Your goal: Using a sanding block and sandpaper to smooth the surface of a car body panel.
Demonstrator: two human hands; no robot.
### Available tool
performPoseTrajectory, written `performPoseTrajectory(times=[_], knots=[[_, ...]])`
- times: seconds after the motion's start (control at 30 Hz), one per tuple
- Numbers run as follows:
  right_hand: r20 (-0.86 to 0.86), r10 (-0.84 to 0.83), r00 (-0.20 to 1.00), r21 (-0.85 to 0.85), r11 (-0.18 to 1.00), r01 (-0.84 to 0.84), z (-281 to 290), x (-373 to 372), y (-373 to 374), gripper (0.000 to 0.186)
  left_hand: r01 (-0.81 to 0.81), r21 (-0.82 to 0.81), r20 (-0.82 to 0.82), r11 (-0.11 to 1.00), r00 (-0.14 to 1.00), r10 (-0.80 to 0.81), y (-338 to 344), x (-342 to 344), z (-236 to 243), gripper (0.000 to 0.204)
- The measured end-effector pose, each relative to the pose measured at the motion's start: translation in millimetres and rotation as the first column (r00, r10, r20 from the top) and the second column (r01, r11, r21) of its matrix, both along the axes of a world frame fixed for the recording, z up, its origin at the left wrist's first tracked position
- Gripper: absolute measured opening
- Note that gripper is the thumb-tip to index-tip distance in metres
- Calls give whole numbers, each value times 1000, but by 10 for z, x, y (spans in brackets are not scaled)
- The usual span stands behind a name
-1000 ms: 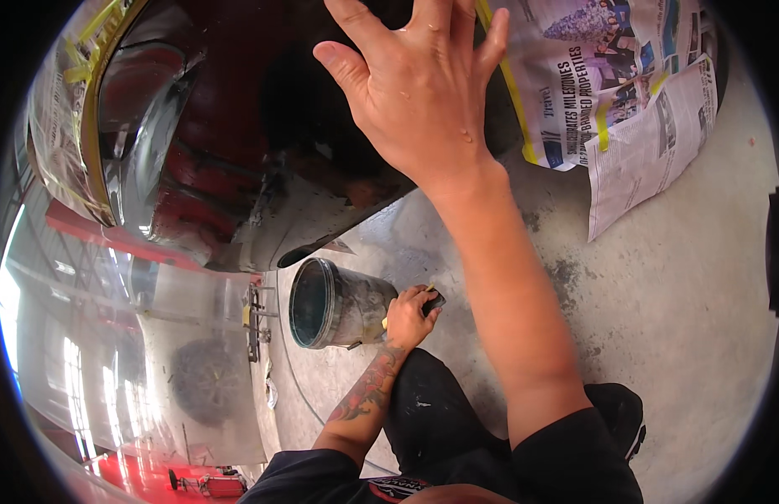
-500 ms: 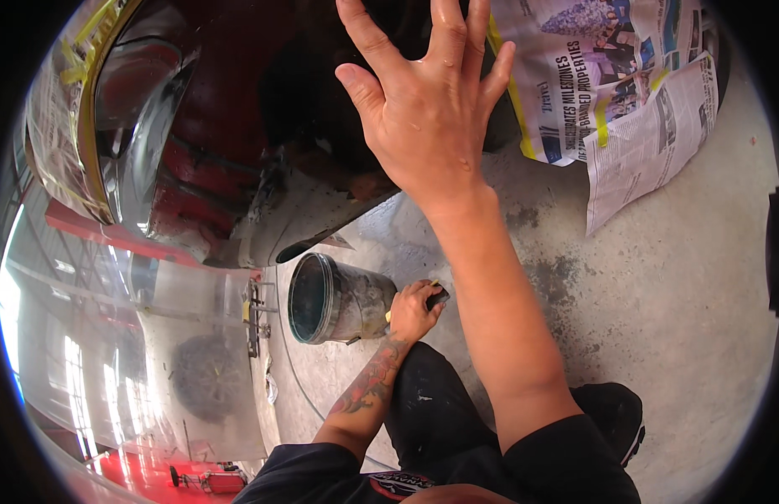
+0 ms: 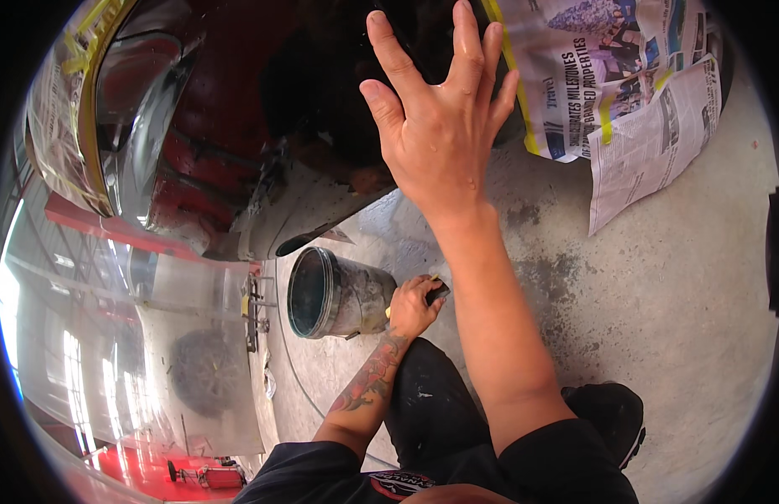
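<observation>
My right hand (image 3: 440, 139) is spread on or just over the glossy black car panel (image 3: 322, 84), wet with droplets on its back. Whether the palm touches the paint is hidden. My left hand (image 3: 413, 307), low beside my knee, is closed around a small dark pad (image 3: 438, 293) with bits of yellow showing at its edges. Just left of that hand stands a grimy bucket (image 3: 356, 294), its open mouth tipped toward the left of the picture and dark inside.
Newspaper masking (image 3: 650, 151) edged with yellow tape hangs at the right of the panel. Taped clear plastic (image 3: 57, 160) covers a part at far left. Wet, dark stains mark the concrete floor (image 3: 658, 294). A thin hose (image 3: 295, 378) runs past the bucket; a red tool (image 3: 213, 477) lies lower left.
My right hand has shifted slightly right and back toward me, fingers still spread. My left hand keeps its grip on the dark pad, almost unmoved.
</observation>
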State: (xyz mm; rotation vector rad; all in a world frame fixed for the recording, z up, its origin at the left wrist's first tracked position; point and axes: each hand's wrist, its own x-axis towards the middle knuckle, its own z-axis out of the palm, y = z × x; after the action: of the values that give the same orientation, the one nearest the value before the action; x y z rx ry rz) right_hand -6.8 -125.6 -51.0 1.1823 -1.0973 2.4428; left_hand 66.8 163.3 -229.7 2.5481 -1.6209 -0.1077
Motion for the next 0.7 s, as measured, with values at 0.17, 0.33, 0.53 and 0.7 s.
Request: performPoseTrajectory(times=[0.17,0.33,0.53,0.7], knots=[[-63,646,761,422,708,-566,26,-404,571,54,-26,-12,4,1000,1000,26,67,33,44,34],[-54,614,788,411,733,-543,-90,-304,605,51,-28,-30,-14,999,1000,28,78,54,32,35],[-9,637,771,412,705,-577,-125,-308,627,50,-38,-19,-8,999,999,38,60,26,48,34],[7,644,765,423,691,-586,-180,-301,650,50,-37,-11,-12,999,999,37,46,10,63,34]])
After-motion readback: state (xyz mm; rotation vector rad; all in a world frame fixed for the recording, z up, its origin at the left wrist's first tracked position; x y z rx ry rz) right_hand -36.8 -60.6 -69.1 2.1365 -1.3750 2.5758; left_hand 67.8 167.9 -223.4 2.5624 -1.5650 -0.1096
